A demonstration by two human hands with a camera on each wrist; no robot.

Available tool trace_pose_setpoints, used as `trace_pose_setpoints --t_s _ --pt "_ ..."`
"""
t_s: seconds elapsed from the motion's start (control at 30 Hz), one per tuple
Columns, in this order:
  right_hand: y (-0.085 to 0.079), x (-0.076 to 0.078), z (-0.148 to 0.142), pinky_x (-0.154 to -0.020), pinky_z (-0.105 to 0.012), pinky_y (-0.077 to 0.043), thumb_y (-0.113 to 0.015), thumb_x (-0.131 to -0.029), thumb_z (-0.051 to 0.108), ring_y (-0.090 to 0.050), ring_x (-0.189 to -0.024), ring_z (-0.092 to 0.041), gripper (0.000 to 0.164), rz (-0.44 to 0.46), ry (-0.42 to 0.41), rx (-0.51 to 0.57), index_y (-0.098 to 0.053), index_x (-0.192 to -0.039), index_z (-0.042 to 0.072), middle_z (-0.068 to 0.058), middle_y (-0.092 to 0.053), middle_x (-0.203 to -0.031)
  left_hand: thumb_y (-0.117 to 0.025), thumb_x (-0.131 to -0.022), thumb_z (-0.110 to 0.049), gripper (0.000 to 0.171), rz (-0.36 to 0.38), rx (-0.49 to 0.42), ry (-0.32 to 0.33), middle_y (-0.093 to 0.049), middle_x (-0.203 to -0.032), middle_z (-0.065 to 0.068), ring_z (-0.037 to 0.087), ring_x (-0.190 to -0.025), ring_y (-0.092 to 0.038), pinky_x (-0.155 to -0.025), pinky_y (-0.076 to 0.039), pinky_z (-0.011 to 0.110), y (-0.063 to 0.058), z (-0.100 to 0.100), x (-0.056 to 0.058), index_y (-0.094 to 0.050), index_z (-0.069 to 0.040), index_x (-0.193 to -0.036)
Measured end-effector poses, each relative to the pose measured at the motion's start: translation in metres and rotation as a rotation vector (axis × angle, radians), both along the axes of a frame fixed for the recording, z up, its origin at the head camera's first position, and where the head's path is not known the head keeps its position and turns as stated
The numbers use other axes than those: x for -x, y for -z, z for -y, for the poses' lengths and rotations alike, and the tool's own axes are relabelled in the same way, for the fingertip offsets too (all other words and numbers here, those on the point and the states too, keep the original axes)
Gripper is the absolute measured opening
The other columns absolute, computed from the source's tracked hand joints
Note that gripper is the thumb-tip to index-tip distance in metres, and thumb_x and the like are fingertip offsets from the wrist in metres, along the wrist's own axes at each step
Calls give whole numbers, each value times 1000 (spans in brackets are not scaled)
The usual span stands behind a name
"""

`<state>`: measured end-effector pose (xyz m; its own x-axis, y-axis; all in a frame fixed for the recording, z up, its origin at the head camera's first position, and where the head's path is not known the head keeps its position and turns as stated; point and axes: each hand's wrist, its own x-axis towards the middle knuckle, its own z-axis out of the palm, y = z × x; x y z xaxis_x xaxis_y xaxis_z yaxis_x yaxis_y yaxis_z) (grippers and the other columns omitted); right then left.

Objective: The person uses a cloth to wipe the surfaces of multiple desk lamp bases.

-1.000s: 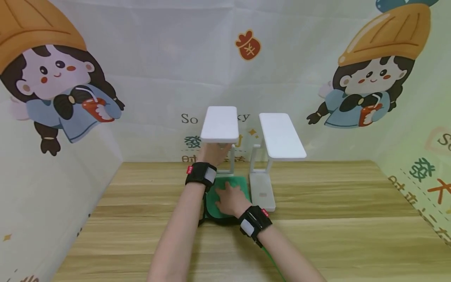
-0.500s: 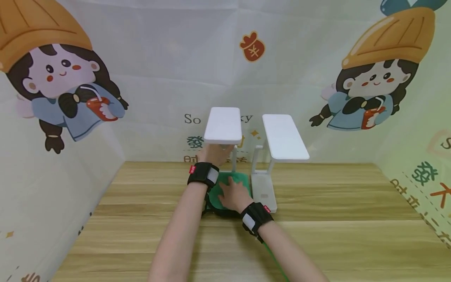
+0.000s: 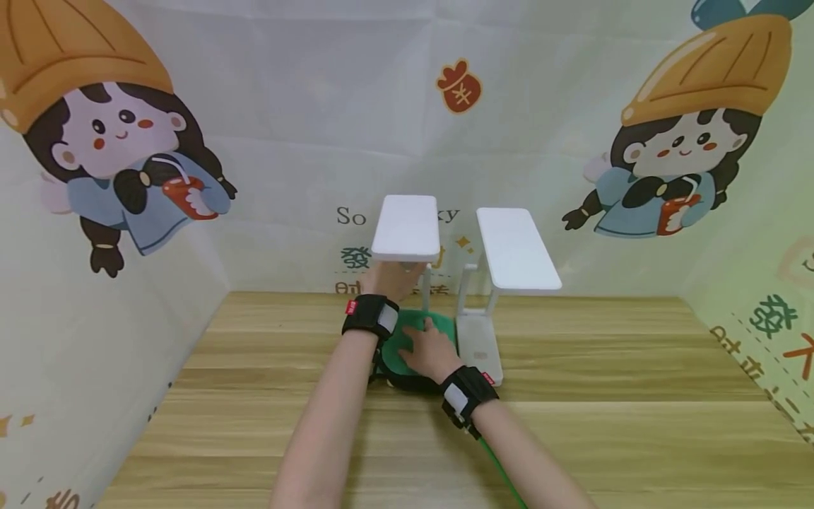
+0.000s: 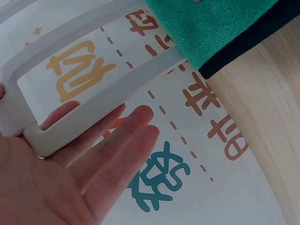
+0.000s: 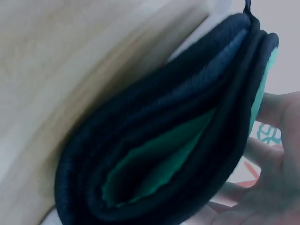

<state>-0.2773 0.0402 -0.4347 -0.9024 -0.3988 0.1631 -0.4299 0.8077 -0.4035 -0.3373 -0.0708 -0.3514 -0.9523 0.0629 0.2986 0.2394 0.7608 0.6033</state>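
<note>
Two white folding phone stands are side by side; the left stand [image 3: 407,225] is beneath my hands. My left hand [image 3: 389,280] grips its upper hinge under the plate. In the left wrist view, fingers [image 4: 117,173] of that hand stretch past the white frame [image 4: 110,89], and one passes behind it. My right hand [image 3: 432,352], fingers spread, presses on a folded green cloth [image 3: 396,360] with black edging, which lies over the left stand's base and hides it. In the right wrist view, the folded cloth's black edge [image 5: 77,168] shows, with the fingers behind it.
Close on the right is the other phone stand [image 3: 518,249], its base [image 3: 480,350] flat on the wooden table [image 3: 604,438]. Behind them hangs a printed cloth backdrop [image 3: 305,92]. A green cable [image 3: 499,470] runs from the right wristband.
My right hand and the green cloth have slid slightly away from me along the stand's base. The left hand keeps its hold, and the head view has shifted a little.
</note>
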Motion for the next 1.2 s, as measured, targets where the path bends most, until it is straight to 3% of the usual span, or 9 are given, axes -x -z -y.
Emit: trace_pose_setpoints --t_s 0.13,0.27,0.4,0.57,0.7,0.8,0.9,1.07,1.2 --pt "1 -10 0 -72 -50 -53 -66 -89 19 -64 -84 -48 40 -17 6 16 -61 -125 1 -36 -53 -123 -58 -94 -38 55 -22 6 3 -63 -115 17 29 -80 -64 -57 -48 40 3 1 2 -41 -9 -137" --pt "2 -17 -1 -71 -52 -53 -67 -88 19 -60 -91 -54 40 -15 24 19 -62 -123 1 -29 -62 -114 -57 -94 -40 57 -25 39 -1 -66 -109 19 30 -71 -64 -49 -43 36 2 0 2 -40 -9 -139" --pt "4 -7 -2 -74 -53 -52 -66 -89 22 -55 -101 -55 42 25 31 23 -61 -126 3 -29 -60 -118 -56 -94 -40 55 -9 44 -19 -67 -102 19 28 -64 -62 -46 -39 34 0 -1 -1 -43 -8 -136" --pt "5 2 -6 -80 -53 -50 -65 -90 26 -53 -110 -49 44 52 53 3 -58 -130 8 -28 -58 -122 -56 -94 -43 55 6 38 -31 -65 -112 16 28 -73 -64 -53 -45 38 3 -1 2 -44 -10 -136" --pt "-3 -3 -6 -72 -45 -53 -66 -89 28 -65 -88 -35 48 104 25 -33 -56 -131 7 -22 -66 -109 -55 -94 -44 59 9 45 -35 -62 -120 17 31 -80 -65 -58 -49 42 2 1 3 -40 -12 -140" --pt "-10 -8 -5 -62 -37 -51 -68 -87 27 -64 -68 -23 49 147 3 -43 -56 -130 6 -18 -68 -98 -55 -93 -44 59 -2 52 -46 -62 -119 18 30 -74 -64 -55 -48 41 -1 1 0 -41 -11 -139" --pt "-13 -7 -3 -58 -36 -49 -69 -85 26 -61 -64 -21 48 157 10 -37 -57 -127 6 -17 -68 -95 -55 -93 -44 58 -15 51 -49 -63 -117 17 28 -72 -63 -53 -48 39 -1 1 -1 -42 -9 -137" --pt "-6 2 -4 -66 -43 -52 -69 -85 27 -65 -80 -32 46 78 53 -22 -58 -126 8 -19 -67 -97 -57 -93 -44 57 -5 37 -49 -62 -119 15 30 -81 -64 -63 -51 45 2 0 2 -42 -12 -138" --pt "-1 4 -7 -71 -45 -52 -68 -86 29 -64 -87 -35 46 36 61 -44 -58 -127 10 -19 -67 -96 -55 -94 -46 58 12 65 -53 -65 -115 15 29 -79 -65 -62 -51 44 3 0 2 -42 -13 -139"
